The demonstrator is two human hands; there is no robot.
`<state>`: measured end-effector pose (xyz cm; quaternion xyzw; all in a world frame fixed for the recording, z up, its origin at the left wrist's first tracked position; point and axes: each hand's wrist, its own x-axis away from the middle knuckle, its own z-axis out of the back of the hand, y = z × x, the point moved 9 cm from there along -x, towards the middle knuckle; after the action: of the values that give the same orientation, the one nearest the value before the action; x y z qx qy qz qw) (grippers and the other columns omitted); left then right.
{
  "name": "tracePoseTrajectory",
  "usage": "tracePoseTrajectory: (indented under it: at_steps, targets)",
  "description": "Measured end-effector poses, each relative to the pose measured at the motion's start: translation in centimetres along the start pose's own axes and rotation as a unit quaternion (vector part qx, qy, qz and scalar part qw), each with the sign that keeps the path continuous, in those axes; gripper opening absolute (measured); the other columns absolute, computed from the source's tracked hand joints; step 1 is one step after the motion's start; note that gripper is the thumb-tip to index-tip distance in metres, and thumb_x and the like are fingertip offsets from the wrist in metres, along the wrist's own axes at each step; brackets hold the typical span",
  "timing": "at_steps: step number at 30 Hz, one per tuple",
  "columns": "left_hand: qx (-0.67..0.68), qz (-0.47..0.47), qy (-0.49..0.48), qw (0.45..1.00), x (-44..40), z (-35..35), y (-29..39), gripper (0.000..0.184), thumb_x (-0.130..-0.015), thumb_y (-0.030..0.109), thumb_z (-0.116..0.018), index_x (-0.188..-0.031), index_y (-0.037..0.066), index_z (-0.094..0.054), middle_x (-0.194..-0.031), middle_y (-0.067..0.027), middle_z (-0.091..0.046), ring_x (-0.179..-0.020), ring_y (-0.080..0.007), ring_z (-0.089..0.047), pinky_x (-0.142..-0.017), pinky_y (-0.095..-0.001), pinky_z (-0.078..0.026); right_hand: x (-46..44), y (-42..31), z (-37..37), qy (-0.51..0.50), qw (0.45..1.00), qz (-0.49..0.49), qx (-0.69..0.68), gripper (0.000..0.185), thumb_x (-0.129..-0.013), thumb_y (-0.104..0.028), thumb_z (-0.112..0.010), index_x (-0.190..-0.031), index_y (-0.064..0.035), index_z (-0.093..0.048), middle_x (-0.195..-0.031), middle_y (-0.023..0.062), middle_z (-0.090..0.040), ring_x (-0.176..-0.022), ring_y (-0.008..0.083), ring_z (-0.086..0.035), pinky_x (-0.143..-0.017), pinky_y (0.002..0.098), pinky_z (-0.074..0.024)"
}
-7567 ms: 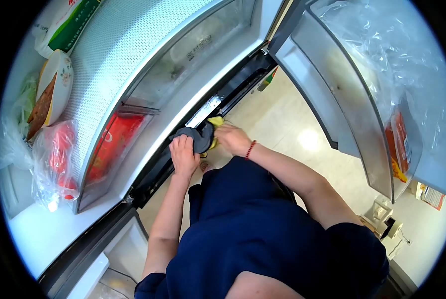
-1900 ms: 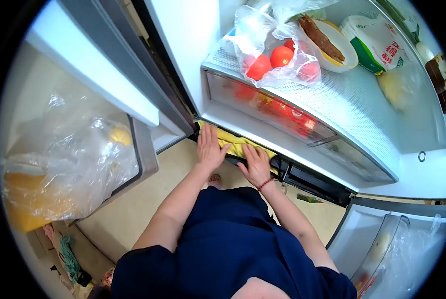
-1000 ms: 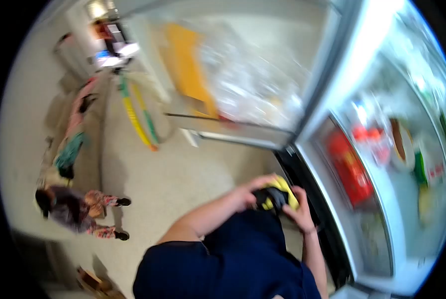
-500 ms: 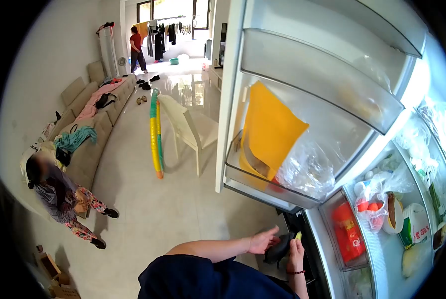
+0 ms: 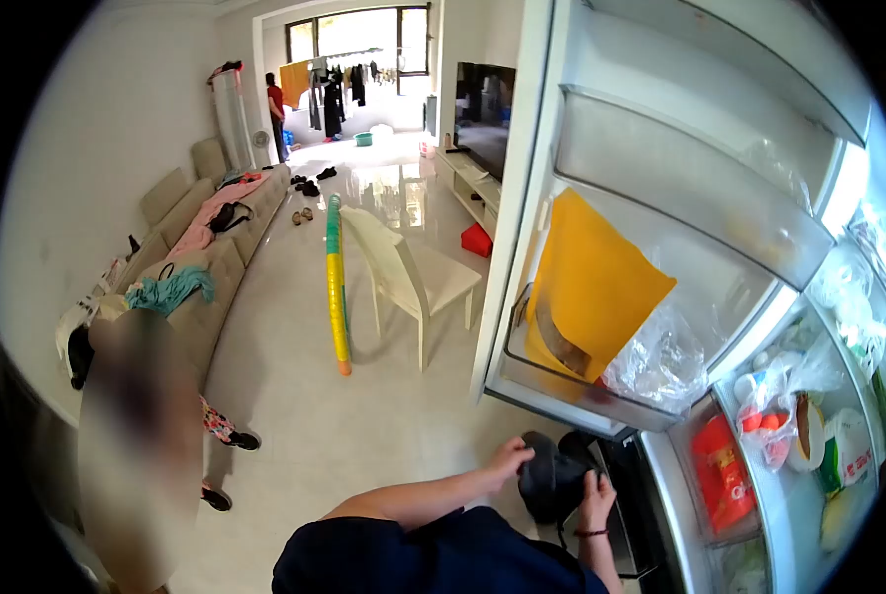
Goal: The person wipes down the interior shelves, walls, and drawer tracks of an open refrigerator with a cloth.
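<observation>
My left hand (image 5: 508,463) pinches the left edge of a dark, limp bag (image 5: 550,483) that looks like black plastic. My right hand (image 5: 595,501), with a dark red bead bracelet at the wrist, grips the bag's right side. The bag is spread between both hands, in front of the lower part of the open fridge (image 5: 695,485). What it contains, if anything, is hidden.
The open fridge door (image 5: 522,247) stands ahead, with a yellow envelope-like packet (image 5: 591,287) on its shelf. Food bags and a red package (image 5: 725,470) fill the fridge. A cream chair (image 5: 403,267), hoop (image 5: 337,297) and sofa (image 5: 215,257) stand beyond; one person is left, another far back.
My hands have moved apart and the dark bag is spread wider between them. The yellow-green piece by my right fingers is out of sight. The view has turned, and the nearby person appears blurred.
</observation>
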<state>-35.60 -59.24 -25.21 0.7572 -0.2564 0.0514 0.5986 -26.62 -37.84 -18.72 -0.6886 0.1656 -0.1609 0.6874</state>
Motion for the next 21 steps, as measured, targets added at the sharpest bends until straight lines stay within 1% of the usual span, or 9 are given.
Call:
tracePoseTrajectory:
  at_steps: [1, 3, 5, 6, 8, 9, 11, 17, 21]
  targets:
    - [0.066, -0.006, 0.016, 0.998, 0.2, 1.2, 0.9, 0.013, -0.091, 0.020, -0.063, -0.095, 0.011, -0.055, -0.083, -0.0013, -0.055, -0.075, -0.0143, -0.054, -0.064, -0.0313, -0.045, -0.8, 0.7, 1.8, 0.022, 0.999, 0.001, 0.037, 0.025, -0.097, -0.018, -0.061, -0.077, -0.0035, -0.056, -0.077, -0.0076, -0.052, -0.073, 0.0052, -0.043, -0.063, 0.0240, -0.0382]
    - [0.138, -0.053, 0.020, 0.989, 0.0, 4.0, 2.8, 0.014, -0.090, 0.019, -0.063, -0.097, 0.009, -0.057, -0.090, -0.0033, -0.056, -0.082, -0.0158, -0.054, -0.068, -0.0321, -0.046, -0.9, -4.1, 1.3, -0.008, 0.999, 0.043, -0.004, 0.029, -0.100, -0.024, -0.056, -0.113, 0.0005, -0.066, -0.105, 0.0015, -0.067, -0.094, 0.0092, -0.057, -0.087, 0.0274, -0.0465]
    - [0.003, -0.094, 0.058, 0.994, 0.0, 6.0, 5.1, 0.012, -0.088, 0.016, -0.064, -0.095, 0.011, -0.056, -0.088, -0.0014, -0.055, -0.082, -0.0144, -0.054, -0.076, -0.0283, -0.045, -0.5, -5.5, 1.9, 0.047, 0.993, -0.051, -0.096, 0.033, -0.100, -0.026, -0.058, -0.120, -0.0002, -0.064, -0.110, 0.0015, -0.066, -0.100, 0.0101, -0.058, -0.091, 0.0267, -0.0448]
    - [0.037, -0.158, 0.016, 0.987, -0.3, 5.8, 6.1, 0.013, -0.087, 0.015, -0.065, -0.093, 0.011, -0.055, -0.085, -0.0001, -0.054, -0.081, -0.0126, -0.052, -0.073, -0.0275, -0.043, -0.2, -6.9, 2.2, 0.062, 0.995, -0.044, -0.063, 0.033, -0.100, -0.025, -0.057, -0.122, -0.0012, -0.063, -0.106, -0.0007, -0.065, -0.094, 0.0082, -0.056, -0.087, 0.0253, -0.0445]
    - [-0.006, -0.159, 0.009, 0.987, 0.7, 4.4, 8.4, 0.013, -0.089, 0.012, -0.065, -0.095, 0.011, -0.054, -0.085, 0.0004, -0.055, -0.081, -0.0117, -0.053, -0.071, -0.0295, -0.044, -0.1, -5.8, 3.7, 0.041, 0.997, -0.019, -0.069, 0.026, -0.100, -0.025, -0.058, -0.112, -0.0034, -0.066, -0.092, -0.0064, -0.060, -0.081, 0.0041, -0.047, -0.073, 0.0222, -0.0415]
    - [0.089, -0.127, -0.038, 0.987, 2.1, 2.4, 9.6, 0.017, -0.089, 0.011, -0.067, -0.100, 0.012, -0.054, -0.088, -0.0004, -0.056, -0.084, -0.0119, -0.054, -0.075, -0.0298, -0.044, 0.1, -3.8, 5.4, 0.057, 0.996, -0.052, -0.055, 0.023, -0.099, -0.024, -0.060, -0.106, -0.0037, -0.067, -0.088, -0.0071, -0.060, -0.079, 0.0033, -0.048, -0.070, 0.0214, -0.0416]
    - [0.095, -0.100, -0.075, 0.988, 1.8, 0.6, 9.7, 0.023, -0.090, 0.009, -0.065, -0.110, 0.013, -0.054, -0.096, -0.0014, -0.058, -0.091, -0.0125, -0.055, -0.080, -0.0292, -0.044, 0.5, -3.9, 6.7, 0.089, 0.991, -0.066, -0.079, 0.018, -0.097, -0.021, -0.062, -0.099, -0.0040, -0.068, -0.085, -0.0065, -0.061, -0.076, 0.0031, -0.053, -0.067, 0.0219, -0.0438]
    - [-0.012, -0.130, -0.182, 0.975, 2.2, -3.2, 9.8, 0.044, -0.086, 0.000, -0.063, -0.127, 0.014, -0.055, -0.104, -0.0023, -0.059, -0.097, -0.0157, -0.057, -0.089, -0.0293, -0.045, 3.4, -3.6, 11.2, 0.165, 0.982, -0.077, -0.041, 0.032, -0.095, -0.012, -0.064, -0.124, -0.0036, -0.054, -0.087, 0.0012, -0.064, -0.076, 0.0062, -0.058, -0.066, 0.0232, -0.0478]
    - [-0.258, -0.162, -0.209, 0.929, 1.8, -5.5, 7.9, 0.042, -0.084, 0.003, -0.066, -0.124, 0.011, -0.058, -0.105, -0.0044, -0.059, -0.095, -0.0163, -0.058, -0.085, -0.0293, -0.048, 4.9, -3.1, 15.2, 0.180, 0.980, -0.071, 0.045, 0.047, -0.092, -0.012, -0.065, -0.136, -0.0064, -0.049, -0.079, 0.0035, -0.063, -0.073, 0.0103, -0.060, -0.067, 0.0265, -0.0492]
